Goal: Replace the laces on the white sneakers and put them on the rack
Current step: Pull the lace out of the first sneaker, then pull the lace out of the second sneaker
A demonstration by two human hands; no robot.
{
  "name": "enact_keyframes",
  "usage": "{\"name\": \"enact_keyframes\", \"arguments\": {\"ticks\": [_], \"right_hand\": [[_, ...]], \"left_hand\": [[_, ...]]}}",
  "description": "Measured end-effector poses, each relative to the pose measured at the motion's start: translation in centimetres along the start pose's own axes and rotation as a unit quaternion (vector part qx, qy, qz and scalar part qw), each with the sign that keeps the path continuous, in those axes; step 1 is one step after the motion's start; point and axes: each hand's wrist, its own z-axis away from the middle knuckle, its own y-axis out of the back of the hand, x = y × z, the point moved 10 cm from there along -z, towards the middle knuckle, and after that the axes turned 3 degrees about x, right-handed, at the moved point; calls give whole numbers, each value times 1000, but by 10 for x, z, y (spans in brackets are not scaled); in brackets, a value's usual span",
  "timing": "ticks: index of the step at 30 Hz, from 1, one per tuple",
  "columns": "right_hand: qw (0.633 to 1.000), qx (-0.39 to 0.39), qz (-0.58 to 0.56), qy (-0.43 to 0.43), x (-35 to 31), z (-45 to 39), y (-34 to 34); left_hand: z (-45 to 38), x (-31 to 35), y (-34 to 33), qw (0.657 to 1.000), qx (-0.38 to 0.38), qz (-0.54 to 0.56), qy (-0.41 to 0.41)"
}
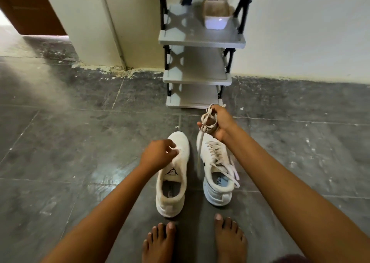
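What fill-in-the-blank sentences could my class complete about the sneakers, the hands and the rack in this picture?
1. The bundled lace is gripped by the ____ hand.
2. The left sneaker has ____ lace threaded through it, unlike the right sneaker.
3. The left hand pinches the left sneaker's ____.
4. The white tub sits on a shelf of the ____.

Missing words: right; no; tongue; rack

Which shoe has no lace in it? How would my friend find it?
Start at the grey plastic shoe rack against the wall, then look down to the two white sneakers on the dark tiled floor. It is the left white sneaker, touched by the left hand; its neighbour is laced.
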Motion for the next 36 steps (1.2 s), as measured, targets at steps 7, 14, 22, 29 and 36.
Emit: {"name": "enact_keyframes", "arguments": {"ticks": [7, 14, 22, 29, 36], "right_hand": [[994, 65, -26, 87, -84, 65, 91], [976, 153, -75, 132, -132, 110, 216], [963, 209, -113, 126, -140, 77, 310], [962, 232, -44, 140, -138, -7, 346], [950, 249, 150, 114, -92, -87, 359]], "left_hand": [[9, 123, 25, 988, 40, 125, -85], [28, 247, -3, 961, 1, 226, -159], [8, 315, -69, 964, -44, 163, -204], [-48, 304, -124, 973, -70, 79, -207], [-83, 273, -155, 975, -95, 77, -186]]}}
